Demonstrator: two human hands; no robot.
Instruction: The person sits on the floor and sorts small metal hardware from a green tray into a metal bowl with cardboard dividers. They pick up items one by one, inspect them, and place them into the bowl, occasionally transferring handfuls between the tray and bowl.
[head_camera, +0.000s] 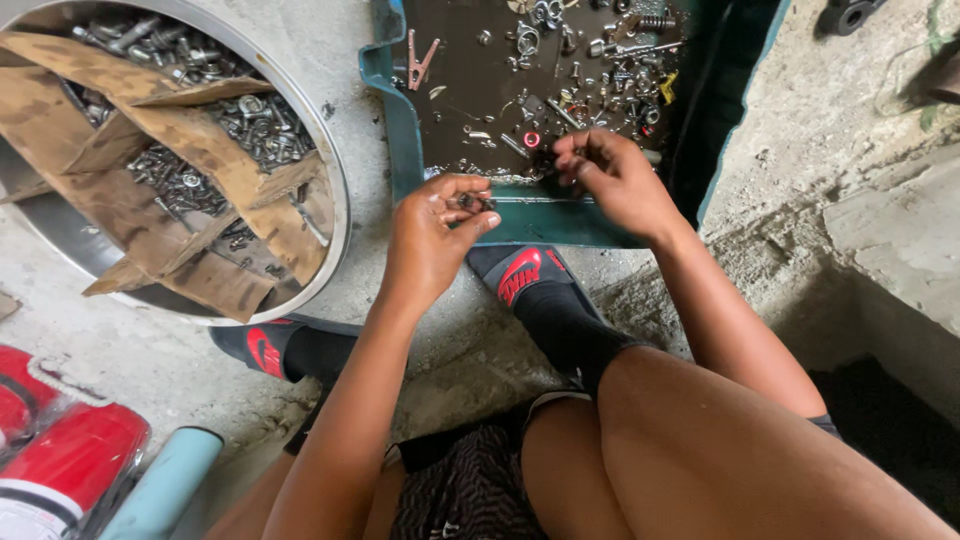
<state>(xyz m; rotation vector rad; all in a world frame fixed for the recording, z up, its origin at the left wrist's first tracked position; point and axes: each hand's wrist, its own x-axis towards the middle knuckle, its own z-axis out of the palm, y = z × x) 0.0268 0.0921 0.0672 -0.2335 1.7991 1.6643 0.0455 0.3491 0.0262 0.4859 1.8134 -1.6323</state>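
My left hand (432, 232) hovers at the near edge of a teal metal tray (402, 130) and pinches small dark nuts or bolts (474, 202) between thumb and fingers. My right hand (612, 178) reaches into the tray's near edge, fingertips closed on a small dark piece of hardware (548, 160). The tray's dark oily floor holds several scattered screws, washers, springs and a red ring (531, 139). I sit on the concrete floor with bare knees, black socks and slide sandals (520, 272) below the tray.
A large round metal basin (340, 200) at the left holds torn cardboard dividers (190, 150) and heaps of bolts and nuts. Red cylinders in plastic (60, 460) and a pale blue pipe (165, 485) lie at bottom left. A raised concrete ledge (890, 230) runs along the right.
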